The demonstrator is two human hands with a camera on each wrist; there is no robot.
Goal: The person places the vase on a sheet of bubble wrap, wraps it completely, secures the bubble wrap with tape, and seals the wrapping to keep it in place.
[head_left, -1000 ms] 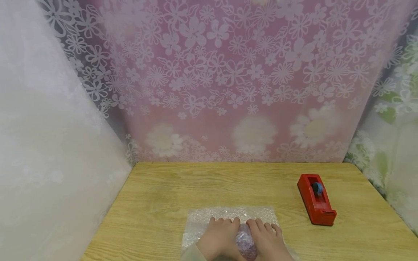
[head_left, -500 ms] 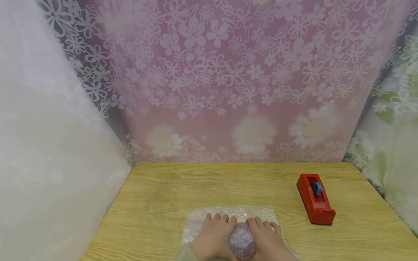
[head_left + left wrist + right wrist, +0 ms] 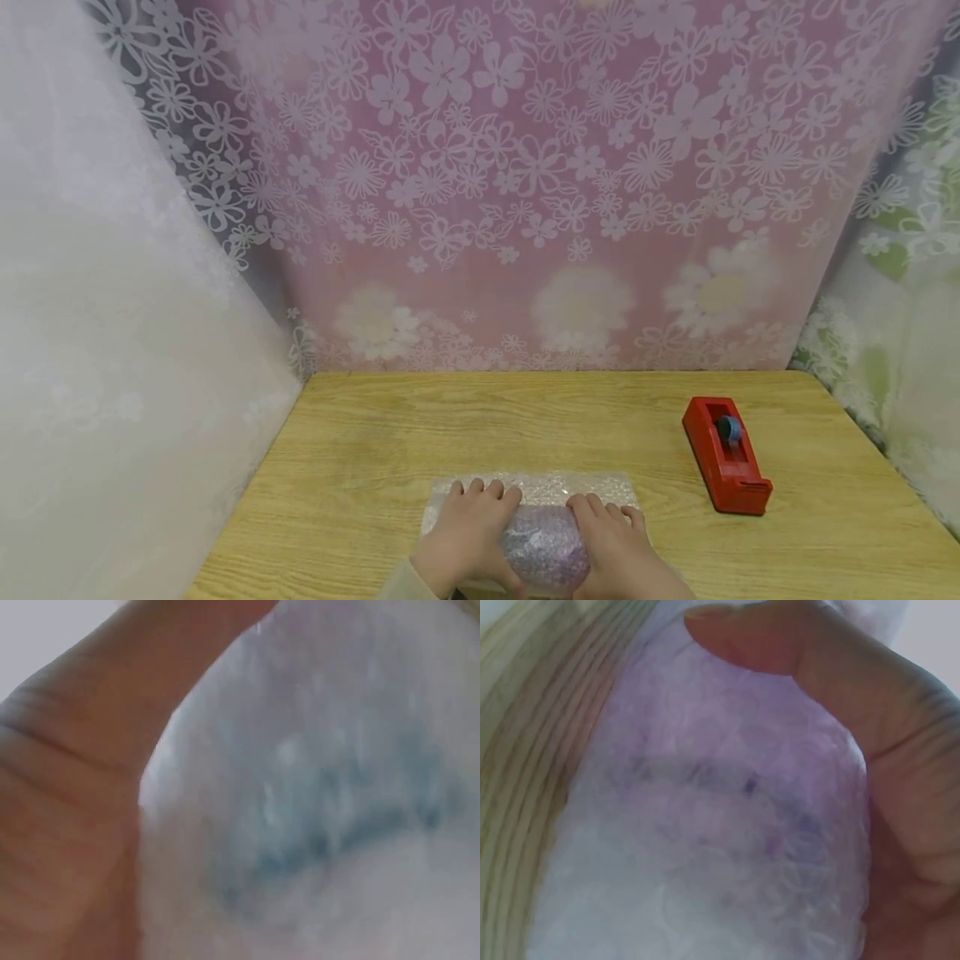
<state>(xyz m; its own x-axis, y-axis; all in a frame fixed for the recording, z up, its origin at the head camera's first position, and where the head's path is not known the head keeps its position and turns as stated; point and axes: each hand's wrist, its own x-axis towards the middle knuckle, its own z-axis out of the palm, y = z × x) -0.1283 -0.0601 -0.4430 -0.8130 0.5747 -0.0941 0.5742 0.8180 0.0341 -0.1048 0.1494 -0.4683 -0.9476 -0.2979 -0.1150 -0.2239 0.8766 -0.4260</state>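
Note:
A purplish bundle (image 3: 546, 546) wrapped in bubble wrap lies near the table's front edge; what is inside cannot be made out. My left hand (image 3: 471, 535) grips its left part, fingers over the far side and thumb along the near side. At the right end, my right hand (image 3: 615, 543) holds it the same way, and the right wrist view has the thumb (image 3: 742, 634) bent across the wrapped surface (image 3: 705, 735). Flat beyond the fingers spreads the loose bubble wrap sheet (image 3: 558, 485). In the left wrist view, a bluish band shows blurrily through the wrap (image 3: 322, 780).
To the right on the wooden table (image 3: 360, 450) stands a red tape dispenser (image 3: 726, 458) with a small roll of tape in it. Floral curtains (image 3: 465, 167) hang behind the table and along both sides.
My left hand has slid left along the bundle, so more of the wrapped surface shows between the hands. The right hand stays almost where it was.

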